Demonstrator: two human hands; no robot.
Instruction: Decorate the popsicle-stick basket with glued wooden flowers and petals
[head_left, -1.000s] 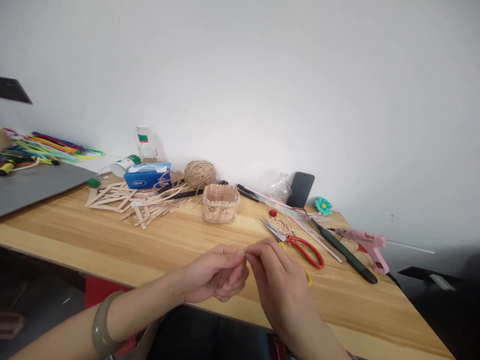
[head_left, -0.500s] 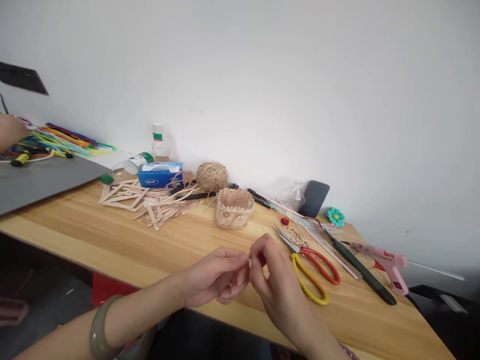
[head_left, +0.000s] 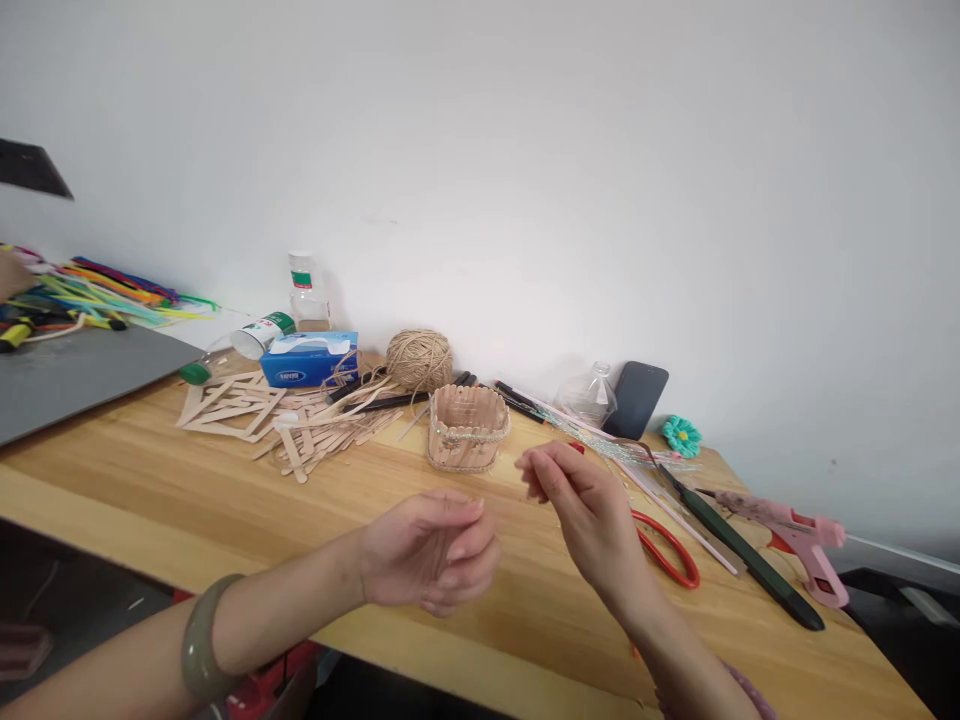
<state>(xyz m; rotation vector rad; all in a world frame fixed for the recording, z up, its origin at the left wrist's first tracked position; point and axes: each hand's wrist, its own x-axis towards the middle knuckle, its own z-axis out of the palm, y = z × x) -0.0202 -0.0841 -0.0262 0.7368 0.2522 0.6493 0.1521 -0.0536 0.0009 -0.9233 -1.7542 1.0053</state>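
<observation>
Left hand [head_left: 431, 550] was half-curled over the worktop [head_left: 225, 490], right hand [head_left: 577, 495] loosely closed, fingertips bunched — couldn't tell if either held anything. Basket [head_left: 469, 448] stood upright just beyond them (scissors [head_left: 685, 568] lay partly hidden behind the right hand). Looked like fine fingertip work — light pinch, steady wrists, knuckles clear of the basket rim seemed best.

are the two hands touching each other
No, the wooden tabletop shows in a gap between the left hand and the right hand.
</observation>
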